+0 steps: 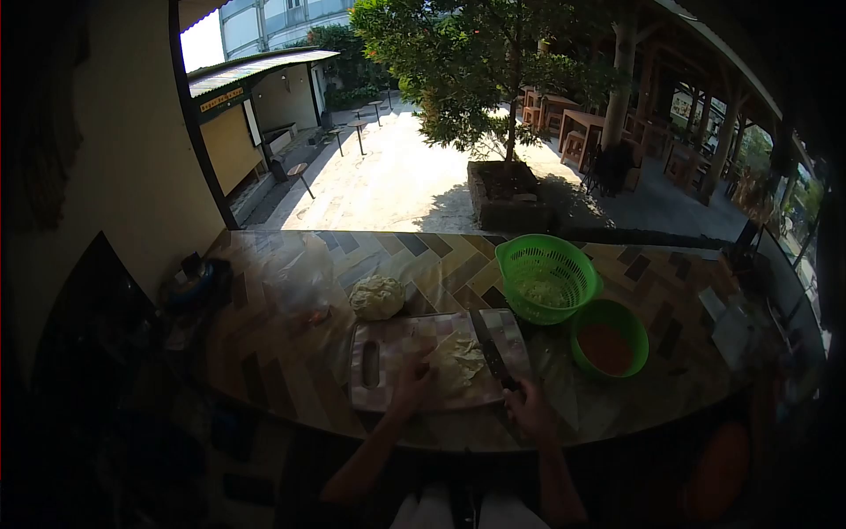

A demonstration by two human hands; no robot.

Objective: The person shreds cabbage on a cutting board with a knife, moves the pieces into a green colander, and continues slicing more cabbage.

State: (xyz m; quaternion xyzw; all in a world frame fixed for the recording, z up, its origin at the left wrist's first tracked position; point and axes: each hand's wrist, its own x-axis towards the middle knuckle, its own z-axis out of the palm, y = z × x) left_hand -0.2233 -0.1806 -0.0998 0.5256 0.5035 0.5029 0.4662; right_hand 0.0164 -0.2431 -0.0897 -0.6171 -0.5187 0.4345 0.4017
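My right hand (530, 409) is closed round the handle of a knife (490, 347), whose blade points away from me over the right part of the cutting board (363, 396). Left of the blade, pale leafy pieces (461, 356) lie on the board. My left hand (414, 385) rests at the left side of these pieces; its fingers are dim, and whether they grip anything is unclear. Behind the board's left half sits a pale cabbage head (377, 298).
A green colander (548, 280) with pale shreds stands behind the board's right corner. Beside it is a green bowl (609, 339) with reddish contents. A clear plastic bag (300, 273) lies at the back left, and dark items (196, 280) sit at the far left.
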